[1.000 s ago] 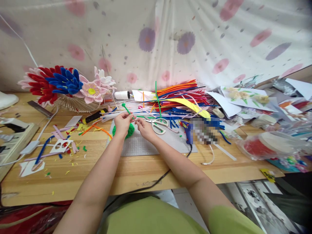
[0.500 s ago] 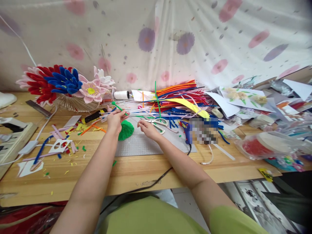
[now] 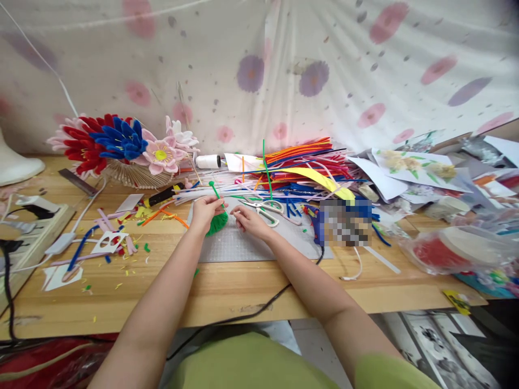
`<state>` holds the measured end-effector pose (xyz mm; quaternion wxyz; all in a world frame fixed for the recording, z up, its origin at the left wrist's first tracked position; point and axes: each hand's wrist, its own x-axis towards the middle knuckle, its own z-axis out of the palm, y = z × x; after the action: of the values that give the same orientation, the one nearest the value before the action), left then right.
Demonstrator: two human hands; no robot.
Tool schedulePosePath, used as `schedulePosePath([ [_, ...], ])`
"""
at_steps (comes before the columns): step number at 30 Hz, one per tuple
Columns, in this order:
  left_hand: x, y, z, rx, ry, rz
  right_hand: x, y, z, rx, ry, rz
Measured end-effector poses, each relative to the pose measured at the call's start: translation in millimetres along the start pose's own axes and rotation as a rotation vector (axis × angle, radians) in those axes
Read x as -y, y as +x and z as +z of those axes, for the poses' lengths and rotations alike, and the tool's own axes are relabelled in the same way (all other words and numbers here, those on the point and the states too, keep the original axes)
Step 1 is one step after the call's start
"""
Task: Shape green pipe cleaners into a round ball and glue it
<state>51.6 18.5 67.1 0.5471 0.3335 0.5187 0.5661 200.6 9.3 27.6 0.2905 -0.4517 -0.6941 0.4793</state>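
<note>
My left hand point(image 3: 206, 213) is closed in a pinch on a green pipe-cleaner stem point(image 3: 215, 190) that sticks up past the fingertips and ends in a small knob. Below those fingers shows a fuzzy green leaf-like piece point(image 3: 219, 223), partly covered by the hand. A short gap to the right, my right hand point(image 3: 249, 221) has its thumb and fingers pressed together. Whatever it pinches is too fine to make out. Beyond that hand lie white-handled scissors point(image 3: 272, 206). Under both hands is a grey cutting mat point(image 3: 251, 250).
Pipe cleaners point(image 3: 300, 154) in many colours lie behind the mat. A blue glue gun point(image 3: 315, 222) rests at its right, its black cord point(image 3: 259, 310) crossing the table. Fuzzy flowers point(image 3: 121, 141) stand back left, near a thread spool point(image 3: 208, 161). Scraps point(image 3: 107, 242) litter the left; plastic bags point(image 3: 458, 248) lie right.
The green stem has turned more upright in my left hand, and the leaf-like piece is more hidden behind the fingers. My right hand stays pinched nearby. The whole view has shifted slightly.
</note>
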Motion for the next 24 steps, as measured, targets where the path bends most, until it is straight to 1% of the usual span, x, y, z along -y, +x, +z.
schedulePosePath([
  [2,2.7,-3.8,-0.2,0.028,0.007,-0.005,4.2,5.2,3.6,-0.022,0.003,-0.028],
  [5,6.0,-6.5,-1.5,0.021,-0.008,-0.012,9.8,11.1,9.3,-0.097,-0.132,-0.094],
  [7,7.2,-6.1,-3.4,0.005,-0.017,-0.019,11.6,13.0,12.0,-0.099,-0.163,-0.144],
  [9,7.7,-4.4,-5.8,0.001,-0.019,-0.02,11.9,14.1,12.8,-0.081,-0.133,-0.174],
  [11,7.9,-2.1,-8.9,0.022,-0.005,-0.025,11.4,15.4,10.8,-0.094,-0.129,-0.18],
  [14,8.3,1.4,-14.0,0.08,0.058,-0.042,10.5,18.6,3.9,-0.149,-0.186,-0.187],
  [17,9.2,3.7,-16.9,0.113,0.108,-0.036,10.3,22.6,-1.8,-0.173,-0.218,-0.208],
  [24,12.3,3.5,-14.6,0.123,0.097,-0.053,8.7,27.5,5.4,-0.165,-0.197,-0.206],
])
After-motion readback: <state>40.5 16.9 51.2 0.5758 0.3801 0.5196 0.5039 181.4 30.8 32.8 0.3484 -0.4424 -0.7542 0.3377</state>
